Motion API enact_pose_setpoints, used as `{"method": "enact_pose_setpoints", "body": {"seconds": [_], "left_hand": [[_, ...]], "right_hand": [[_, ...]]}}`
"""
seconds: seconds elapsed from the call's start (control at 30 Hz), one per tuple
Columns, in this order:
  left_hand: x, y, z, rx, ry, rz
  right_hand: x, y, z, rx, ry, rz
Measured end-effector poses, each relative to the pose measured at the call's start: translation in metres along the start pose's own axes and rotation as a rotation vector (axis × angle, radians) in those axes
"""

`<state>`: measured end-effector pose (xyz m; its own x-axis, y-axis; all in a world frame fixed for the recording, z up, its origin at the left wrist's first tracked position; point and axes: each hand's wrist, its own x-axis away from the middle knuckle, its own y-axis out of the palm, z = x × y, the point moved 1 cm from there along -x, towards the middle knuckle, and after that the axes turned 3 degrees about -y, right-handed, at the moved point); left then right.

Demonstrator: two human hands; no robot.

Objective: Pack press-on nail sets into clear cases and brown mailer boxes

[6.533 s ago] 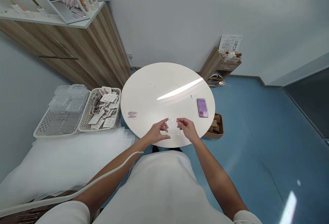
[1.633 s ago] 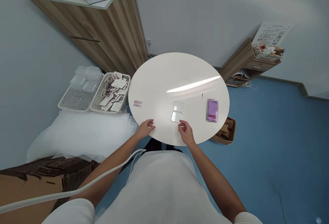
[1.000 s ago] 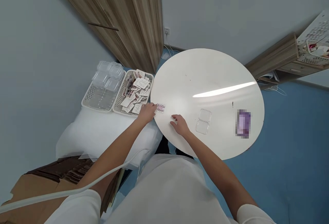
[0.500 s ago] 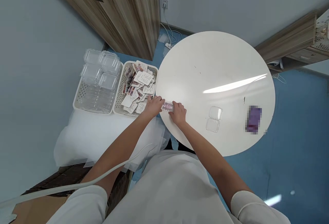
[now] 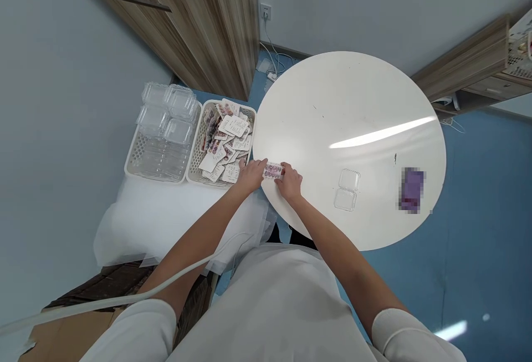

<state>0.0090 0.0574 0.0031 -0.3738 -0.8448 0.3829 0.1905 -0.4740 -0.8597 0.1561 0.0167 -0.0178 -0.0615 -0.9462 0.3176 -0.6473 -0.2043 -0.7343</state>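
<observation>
Beside a basket (image 5: 194, 157) of printed cards (image 5: 234, 125), the left hand (image 5: 251, 176) pinched one end of a small card (image 5: 273, 171) at the left edge of the table (image 5: 349, 104), the right hand (image 5: 290, 182) the other (both grips drawn in close). Picking it up appeared the step, the next move likely calling for a level hold; pale, it bore purplish ovals in rows.

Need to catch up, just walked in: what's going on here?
A person has both hands on a small card at the table's left edge, the left hand at one end and the right hand at the other. Whether it is lifted is hard to tell. An open clear case lies on the table, apart from the hands, with a blurred purple item further right. Left of the table, one basket holds clear cases, the other cards.
</observation>
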Motion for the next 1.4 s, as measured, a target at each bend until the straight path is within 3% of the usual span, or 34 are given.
{"method": "enact_pose_setpoints", "body": {"seconds": [0.2,0.43,0.57,0.87,1.1,1.27,1.4], "left_hand": [[0.012,0.003,0.019,0.088,0.005,0.014],[0.037,0.007,0.075,0.172,0.071,0.019],[0.048,0.024,0.112,0.209,0.121,0.015],[0.05,0.067,0.182,0.19,0.287,-0.019],[0.037,0.078,0.208,0.092,0.327,-0.022],[0.019,0.081,0.216,0.045,0.285,-0.028],[0.004,0.083,0.219,0.014,0.237,-0.063]], "right_hand": [[0.017,-0.016,0.016,-0.178,-0.092,-0.01],[0.064,-0.056,0.056,-0.218,-0.19,0.013],[0.094,-0.078,0.089,-0.189,-0.234,0.049],[0.138,-0.11,0.165,-0.206,-0.178,0.062],[0.139,-0.126,0.198,-0.202,-0.193,0.059],[0.121,-0.133,0.21,-0.096,-0.19,0.102],[0.104,-0.133,0.215,-0.048,-0.143,0.059]]}}
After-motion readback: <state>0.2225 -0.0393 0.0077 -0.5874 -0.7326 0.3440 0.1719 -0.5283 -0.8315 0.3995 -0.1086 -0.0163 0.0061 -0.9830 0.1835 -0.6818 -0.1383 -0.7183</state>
